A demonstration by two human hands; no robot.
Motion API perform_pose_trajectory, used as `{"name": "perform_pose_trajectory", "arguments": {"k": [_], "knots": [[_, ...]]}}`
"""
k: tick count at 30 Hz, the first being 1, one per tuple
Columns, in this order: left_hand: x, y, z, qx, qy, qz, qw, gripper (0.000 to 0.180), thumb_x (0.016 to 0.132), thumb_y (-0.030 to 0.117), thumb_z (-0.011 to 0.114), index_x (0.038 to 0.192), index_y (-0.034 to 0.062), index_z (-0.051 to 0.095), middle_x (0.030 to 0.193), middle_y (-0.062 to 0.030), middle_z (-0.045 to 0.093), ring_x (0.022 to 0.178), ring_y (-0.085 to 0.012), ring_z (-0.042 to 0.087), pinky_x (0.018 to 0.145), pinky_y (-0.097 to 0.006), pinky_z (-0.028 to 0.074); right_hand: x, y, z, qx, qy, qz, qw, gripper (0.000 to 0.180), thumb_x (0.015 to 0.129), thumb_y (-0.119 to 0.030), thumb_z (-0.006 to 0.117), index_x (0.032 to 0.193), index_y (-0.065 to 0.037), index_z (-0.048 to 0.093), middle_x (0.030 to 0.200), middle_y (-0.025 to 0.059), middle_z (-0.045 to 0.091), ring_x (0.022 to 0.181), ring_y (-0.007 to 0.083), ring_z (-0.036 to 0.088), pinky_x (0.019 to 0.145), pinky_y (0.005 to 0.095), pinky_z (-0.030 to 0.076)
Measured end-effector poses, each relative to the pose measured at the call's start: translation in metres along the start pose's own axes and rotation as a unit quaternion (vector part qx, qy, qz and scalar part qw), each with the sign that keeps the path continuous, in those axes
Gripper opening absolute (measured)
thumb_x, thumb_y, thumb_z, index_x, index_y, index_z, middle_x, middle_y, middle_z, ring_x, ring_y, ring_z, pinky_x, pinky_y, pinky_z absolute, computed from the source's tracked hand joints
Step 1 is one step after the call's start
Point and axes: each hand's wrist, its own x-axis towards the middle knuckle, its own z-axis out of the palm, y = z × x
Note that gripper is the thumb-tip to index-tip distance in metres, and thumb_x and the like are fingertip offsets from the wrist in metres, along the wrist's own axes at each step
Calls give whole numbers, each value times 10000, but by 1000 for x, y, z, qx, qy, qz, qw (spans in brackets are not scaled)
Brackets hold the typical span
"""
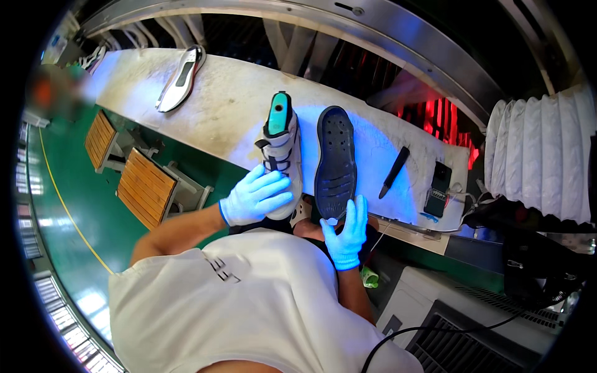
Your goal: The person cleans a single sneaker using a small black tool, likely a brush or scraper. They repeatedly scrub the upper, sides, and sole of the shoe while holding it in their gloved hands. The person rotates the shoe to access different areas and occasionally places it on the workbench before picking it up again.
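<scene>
A white shoe (290, 158) with black straps stands at the middle of the workbench. A teal shoe last (278, 115) shows in its opening. My left hand (256, 196), in a pale work glove, lies across the shoe's left side and forefoot, fingers stretched out. Beside the shoe, apart from it, lies a dark shoe sole (336, 158) with holes and grooves on its upturned face. My gloved right hand (346, 235) is at the sole's near end, thumb at the tip and straight fingers along the right edge. Blue light falls on both hands.
A black-handled knife (394, 172) lies right of the sole, and a black phone (438, 188) farther right. Another white shoe piece (182, 79) rests at the bench's far left. Behind the workbench (230, 93) runs a metal machine frame with a red glow. A white ribbed duct (538, 158) stands right.
</scene>
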Motion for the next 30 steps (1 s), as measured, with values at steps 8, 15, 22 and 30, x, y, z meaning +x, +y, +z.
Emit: {"name": "perform_pose_trajectory", "arguments": {"k": [8, 15, 22, 30], "knots": [[1, 7, 18, 10, 53, -36, 998, 448, 760, 128, 840, 1201, 113, 763, 1287, -143, 745, 1226, -373, 707, 1034, -608, 577, 6, 10, 20, -33, 78, 0, 996, 821, 1087, -702, 540, 1493, 5, 639, 1569, 254, 623, 1370, 482, 636, 1139, 565, 526], [78, -7, -48, -36, 50, -9, 998, 383, 803, -21, 806, 1178, 50, 790, 1235, -169, 788, 1185, -385, 769, 1099, -493, 596, 49, 3, -25, 50, 77, -77, 993, 383, 882, -212, 897, 1204, -47, 773, 1393, 187, 740, 1297, 429, 683, 1123, 509, 545], [190, 38, -101, -379, -55, -306, 872, 541, 778, 139, 952, 1284, 50, 781, 1088, -137, 814, 943, -200, 796, 843, -363, 653, 68, -80, -138, 349, 149, 26, 925, 406, 943, -108, 887, 1279, 67, 741, 1189, 168, 794, 1052, 250, 764, 974, 378, 608], [141, 77, -38, -358, 198, -148, 900, 399, 878, 10, 926, 1204, 66, 702, 1366, -268, 743, 1181, -345, 786, 1025, -449, 636, 77, -85, -129, 495, 94, 125, 855, 319, 910, 23, 843, 1221, 42, 772, 1190, 70, 744, 1057, 165, 707, 972, 328, 589]]}}
